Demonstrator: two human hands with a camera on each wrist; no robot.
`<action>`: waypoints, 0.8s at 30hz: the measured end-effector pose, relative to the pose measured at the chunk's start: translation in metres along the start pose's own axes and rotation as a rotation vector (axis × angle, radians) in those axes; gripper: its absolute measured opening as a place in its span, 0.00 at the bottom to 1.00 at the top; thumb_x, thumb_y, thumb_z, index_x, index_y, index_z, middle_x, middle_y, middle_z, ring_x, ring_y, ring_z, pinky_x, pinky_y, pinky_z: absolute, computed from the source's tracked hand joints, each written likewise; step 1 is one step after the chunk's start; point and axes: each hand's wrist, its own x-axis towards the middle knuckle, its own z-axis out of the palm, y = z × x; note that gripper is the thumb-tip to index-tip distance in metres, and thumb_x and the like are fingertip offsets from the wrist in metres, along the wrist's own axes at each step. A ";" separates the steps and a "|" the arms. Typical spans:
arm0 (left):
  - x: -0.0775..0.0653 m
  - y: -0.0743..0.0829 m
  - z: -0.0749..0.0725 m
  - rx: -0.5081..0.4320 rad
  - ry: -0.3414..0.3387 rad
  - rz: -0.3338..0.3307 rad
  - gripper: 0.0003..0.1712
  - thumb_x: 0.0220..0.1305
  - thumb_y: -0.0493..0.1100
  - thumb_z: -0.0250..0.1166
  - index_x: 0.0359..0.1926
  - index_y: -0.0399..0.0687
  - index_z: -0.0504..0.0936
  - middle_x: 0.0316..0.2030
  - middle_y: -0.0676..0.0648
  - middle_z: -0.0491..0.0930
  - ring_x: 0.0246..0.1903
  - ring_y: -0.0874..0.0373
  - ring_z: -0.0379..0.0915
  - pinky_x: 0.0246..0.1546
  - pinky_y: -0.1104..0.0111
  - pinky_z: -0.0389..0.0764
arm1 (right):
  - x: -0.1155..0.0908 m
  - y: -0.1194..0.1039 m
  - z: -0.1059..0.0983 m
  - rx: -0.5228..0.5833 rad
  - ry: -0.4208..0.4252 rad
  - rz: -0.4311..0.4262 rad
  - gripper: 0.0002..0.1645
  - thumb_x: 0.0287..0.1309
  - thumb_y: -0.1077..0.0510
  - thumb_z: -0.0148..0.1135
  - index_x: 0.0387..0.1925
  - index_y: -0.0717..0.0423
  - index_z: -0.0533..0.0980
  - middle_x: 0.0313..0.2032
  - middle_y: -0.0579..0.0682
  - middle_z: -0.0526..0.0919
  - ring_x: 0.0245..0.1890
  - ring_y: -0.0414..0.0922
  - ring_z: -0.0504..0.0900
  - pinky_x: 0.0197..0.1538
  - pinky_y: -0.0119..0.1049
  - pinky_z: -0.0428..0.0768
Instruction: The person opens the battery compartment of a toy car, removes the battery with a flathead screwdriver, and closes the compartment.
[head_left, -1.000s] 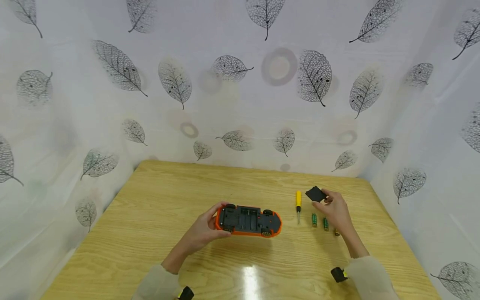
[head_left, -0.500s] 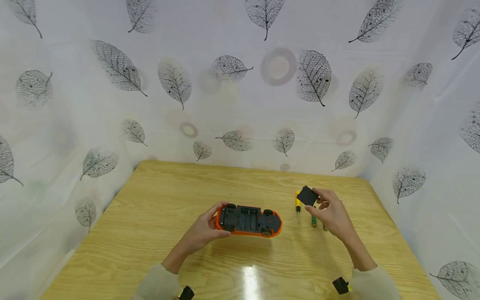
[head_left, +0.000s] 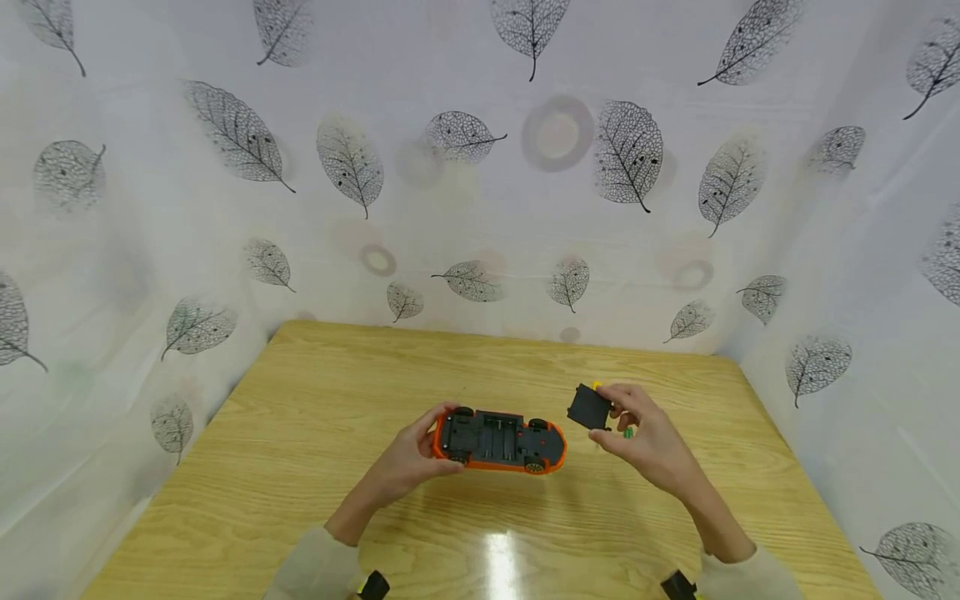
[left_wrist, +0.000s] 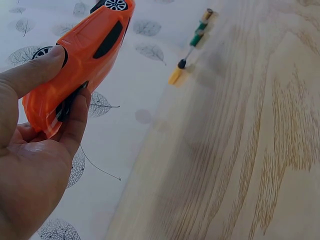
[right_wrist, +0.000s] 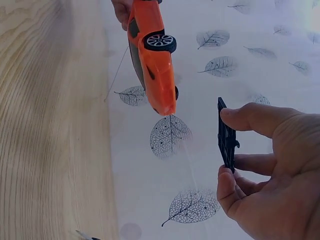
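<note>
An orange toy car [head_left: 468, 471] is held above the table, its dark underside toward the head camera and an uncovered battery compartment [head_left: 497, 437] in the middle. My left hand [head_left: 408, 458] grips its left end, thumb on one side and fingers on the other, as the left wrist view also shows. To the right of the car, my right hand [head_left: 648, 437] pinches a square black battery cover [head_left: 588, 407] by its edges. Small tabs stick out from the cover [right_wrist: 226, 135] in the right wrist view. A gap separates the cover from the car's right end.
On the wooden table [head_left: 337, 367] lies a yellow-handled screwdriver [left_wrist: 175, 77], mostly hidden behind the right hand and cover in the head view. Several green batteries [left_wrist: 197, 38] lie in a row beyond it. A leaf-patterned white curtain [head_left: 480, 208] surrounds the table's back and sides.
My right hand has carried the battery cover leftward and slightly down, from beyond the screwdriver to near the car's right end. My left hand and the car have stayed almost still.
</note>
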 end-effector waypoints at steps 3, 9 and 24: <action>0.000 0.000 0.000 0.007 0.004 -0.007 0.49 0.52 0.29 0.68 0.70 0.54 0.52 0.67 0.41 0.53 0.58 0.47 0.66 0.47 0.57 0.77 | 0.000 -0.007 0.004 -0.002 -0.034 -0.053 0.36 0.48 0.60 0.71 0.60 0.62 0.69 0.52 0.53 0.70 0.32 0.46 0.69 0.33 0.33 0.72; 0.001 0.000 0.001 0.006 0.005 -0.009 0.49 0.52 0.28 0.68 0.70 0.53 0.53 0.67 0.41 0.53 0.58 0.47 0.65 0.47 0.57 0.77 | 0.002 -0.038 0.010 0.031 -0.125 -0.090 0.35 0.47 0.65 0.71 0.58 0.65 0.69 0.52 0.56 0.70 0.34 0.50 0.69 0.35 0.30 0.70; 0.000 0.000 0.001 0.003 0.006 -0.002 0.50 0.52 0.29 0.68 0.70 0.53 0.52 0.68 0.43 0.51 0.58 0.47 0.65 0.47 0.57 0.77 | 0.014 -0.034 0.043 0.029 -0.252 -0.157 0.35 0.54 0.53 0.67 0.62 0.55 0.68 0.55 0.44 0.66 0.45 0.44 0.68 0.42 0.38 0.74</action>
